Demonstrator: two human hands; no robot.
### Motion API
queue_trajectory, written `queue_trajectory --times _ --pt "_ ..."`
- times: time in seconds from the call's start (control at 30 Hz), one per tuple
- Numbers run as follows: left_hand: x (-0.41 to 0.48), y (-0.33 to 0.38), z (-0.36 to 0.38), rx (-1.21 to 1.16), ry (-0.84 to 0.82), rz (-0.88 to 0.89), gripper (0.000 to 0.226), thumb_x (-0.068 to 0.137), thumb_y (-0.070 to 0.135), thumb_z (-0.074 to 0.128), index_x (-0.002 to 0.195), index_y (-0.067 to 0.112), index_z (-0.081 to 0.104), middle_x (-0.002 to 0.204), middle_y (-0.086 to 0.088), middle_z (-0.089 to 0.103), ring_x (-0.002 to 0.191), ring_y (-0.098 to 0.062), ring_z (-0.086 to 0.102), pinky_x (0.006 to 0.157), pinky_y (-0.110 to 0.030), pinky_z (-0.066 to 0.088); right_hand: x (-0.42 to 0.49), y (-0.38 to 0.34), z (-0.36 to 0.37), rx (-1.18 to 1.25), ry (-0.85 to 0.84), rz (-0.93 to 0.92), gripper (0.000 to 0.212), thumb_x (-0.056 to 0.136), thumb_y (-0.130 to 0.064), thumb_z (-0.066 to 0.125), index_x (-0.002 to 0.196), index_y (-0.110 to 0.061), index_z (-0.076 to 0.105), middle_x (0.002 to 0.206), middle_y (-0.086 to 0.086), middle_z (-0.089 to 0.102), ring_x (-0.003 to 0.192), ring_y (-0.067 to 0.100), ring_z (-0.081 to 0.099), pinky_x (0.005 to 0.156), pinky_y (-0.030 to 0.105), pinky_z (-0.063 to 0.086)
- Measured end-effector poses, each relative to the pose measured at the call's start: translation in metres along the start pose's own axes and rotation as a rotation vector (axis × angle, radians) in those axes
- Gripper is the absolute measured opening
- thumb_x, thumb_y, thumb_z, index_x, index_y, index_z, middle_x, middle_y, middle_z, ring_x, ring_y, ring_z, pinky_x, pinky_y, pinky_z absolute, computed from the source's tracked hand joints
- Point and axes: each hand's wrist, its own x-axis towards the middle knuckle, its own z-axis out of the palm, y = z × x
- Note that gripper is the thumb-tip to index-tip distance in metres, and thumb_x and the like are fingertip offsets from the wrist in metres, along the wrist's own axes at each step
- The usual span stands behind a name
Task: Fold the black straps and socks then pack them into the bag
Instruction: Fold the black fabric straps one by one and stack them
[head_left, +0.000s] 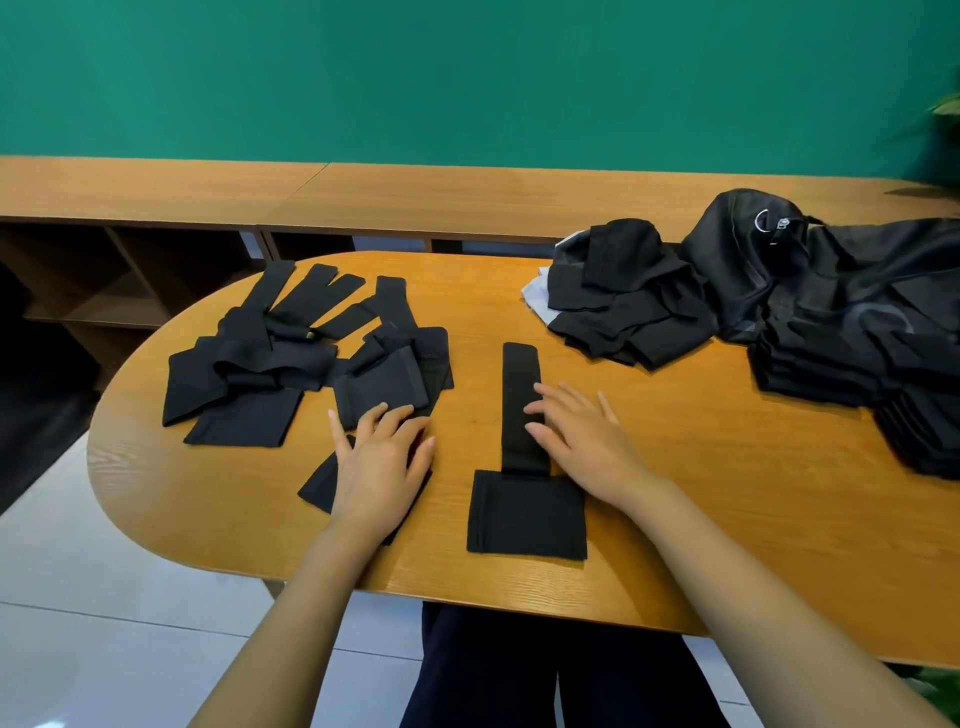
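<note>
Both forearms reach up from the near edge over the wooden surface (727, 509). The left hand (382, 460) lies flat, fingers spread, on a black folded piece (318, 486). The right hand (582, 436) rests with straight fingers on the narrow tail of a black strap (521, 374) at centre. More straps (249, 374) lie far left, with the socks (628, 296) and the bag (831, 270) far right.

Office-like room: oval wooden table (727, 493), low open shelving (156, 189), green wall (467, 78).

strap (521, 384): flat, centre | strap pile (270, 364): jumbled, left | socks (628, 296): heaped, right | bag (737, 260): crumpled, far right
</note>
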Motion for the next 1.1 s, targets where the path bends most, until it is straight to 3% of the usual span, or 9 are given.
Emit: queue_trajectory --times 0.1,0.17,0.3,0.53,0.7,0.9,1.1 --pt "0.000 0.003 0.002 -0.012 -0.005 0.013 0.038 0.099 0.043 0.041 0.128 0.027 0.060 0.138 0.006 0.054 0.139 -0.020 0.033 0.115 -0.057 -0.012 -0.010 -0.011 0.008 -0.177 -0.072 -0.022 0.060 0.096 -0.063 0.034 0.149 -0.033 0.032 0.159 -0.011 0.022 0.149 0.015 0.007 0.119 0.053 -0.005" --pt "0.000 0.003 0.003 -0.026 -0.013 0.007 0.040 0.100 0.045 0.039 0.130 0.028 0.059 0.139 0.007 0.053 0.140 -0.018 0.031 0.114 -0.054 -0.016 -0.010 -0.007 0.012 -0.219 -0.147 -0.047 0.064 0.097 -0.062 0.034 0.153 -0.034 0.023 0.161 -0.012 0.015 0.150 0.015 -0.001 0.119 0.053 -0.009" --pt "-0.003 -0.001 0.001 -0.045 0.030 0.027 0.041 0.100 0.045 0.037 0.128 0.026 0.060 0.136 0.006 0.056 0.137 -0.018 0.036 0.115 -0.055 -0.013 -0.012 0.005 0.011 0.003 -0.085 -0.056 0.061 0.099 -0.054 0.037 0.154 -0.034 0.018 0.162 -0.014 0.011 0.148 0.007 -0.008 0.121 0.046 -0.006" --pt "-0.018 0.021 -0.008 -0.150 0.123 0.213 0.047 0.094 0.050 0.037 0.124 0.026 0.064 0.128 0.009 0.062 0.130 -0.014 0.045 0.119 -0.050 -0.009 -0.061 0.010 0.002 -0.004 0.095 -0.144 0.057 0.094 -0.061 0.036 0.147 -0.038 0.035 0.155 -0.025 0.019 0.147 0.000 0.001 0.121 0.032 -0.007" --pt "-0.043 0.050 -0.005 -0.271 -0.006 0.361 0.050 0.091 0.061 0.041 0.125 0.031 0.063 0.129 0.018 0.060 0.134 -0.002 0.038 0.119 -0.051 -0.006 -0.093 0.009 0.008 0.054 0.094 -0.211 0.056 0.086 -0.069 0.039 0.132 -0.040 0.053 0.146 -0.025 0.036 0.139 -0.003 0.020 0.118 0.029 0.013" --pt "-0.067 0.060 0.004 -0.262 -0.023 0.354 0.061 0.084 0.070 0.039 0.123 0.032 0.064 0.132 0.016 0.058 0.133 -0.001 0.039 0.119 -0.046 -0.008 -0.111 0.013 0.017 -0.029 0.089 -0.169 0.055 0.086 -0.070 0.037 0.130 -0.041 0.055 0.139 -0.028 0.044 0.134 -0.009 0.029 0.122 0.032 0.001" --pt "-0.076 0.069 0.006 -0.240 0.084 0.346 0.043 0.088 0.057 0.046 0.106 0.029 0.073 0.117 0.014 0.067 0.118 -0.005 0.054 0.118 -0.043 0.008 -0.122 0.015 0.017 -0.013 0.118 -0.139 0.051 0.086 -0.067 0.042 0.131 -0.044 0.052 0.136 -0.033 0.039 0.134 -0.013 0.024 0.117 0.023 -0.009"
